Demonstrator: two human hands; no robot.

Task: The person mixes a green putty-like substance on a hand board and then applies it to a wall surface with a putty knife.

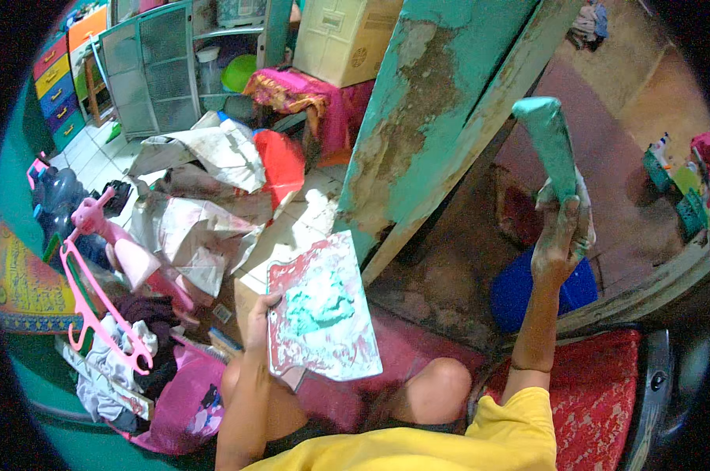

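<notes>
My left hand grips the left edge of a flat, white-and-red smeared board, thumb on top. A lump of mint-green paste lies on the middle of the board. Raised at the right, my right hand is closed round the lower end of a long green-coated tool, whose exact kind I cannot make out. Something whitish shows beside those fingers. Between my hands stands a green wall edge with a large patch of peeled, bare plaster.
A blue bucket stands below my right forearm. Crumpled paper sheets and a red piece lie on the tiles at left. Nearer are a pink hanger and a pink basket with clothes. A cardboard box sits farther back.
</notes>
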